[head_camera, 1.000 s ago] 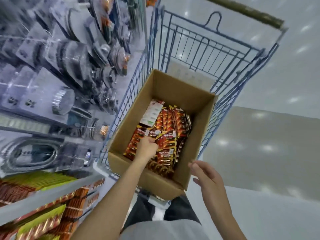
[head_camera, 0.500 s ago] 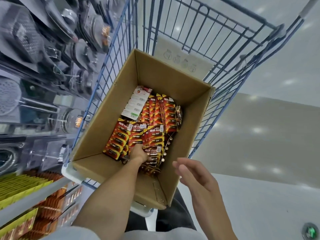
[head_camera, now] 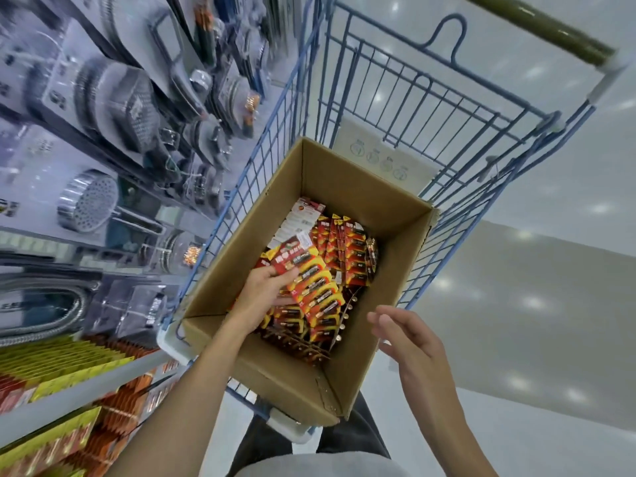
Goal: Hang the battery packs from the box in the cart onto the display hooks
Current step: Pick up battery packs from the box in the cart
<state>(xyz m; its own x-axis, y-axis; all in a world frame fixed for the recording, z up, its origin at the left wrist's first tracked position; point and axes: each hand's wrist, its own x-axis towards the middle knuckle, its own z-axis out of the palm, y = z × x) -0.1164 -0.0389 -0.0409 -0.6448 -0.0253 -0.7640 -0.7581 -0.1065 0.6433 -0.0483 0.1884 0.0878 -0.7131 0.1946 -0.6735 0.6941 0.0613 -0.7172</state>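
Gripping battery packs (head_camera: 311,280) above the box (head_camera: 361,187): left hand (head_camera: 265,294), fingers curled round them. Right hand (head_camera: 409,335), near right: fingers loosely spread.

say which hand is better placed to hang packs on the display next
Left. The left hand grips battery packs over the box, with the display on its side. The right hand hovers open, empty.

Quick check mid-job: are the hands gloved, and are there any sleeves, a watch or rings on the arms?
No gloves: the left hand and right hand are bare. Both forearms are bare too; no sleeve, watch or ring shows. Only a grey top at the bottom edge and dark trousers are in sight.
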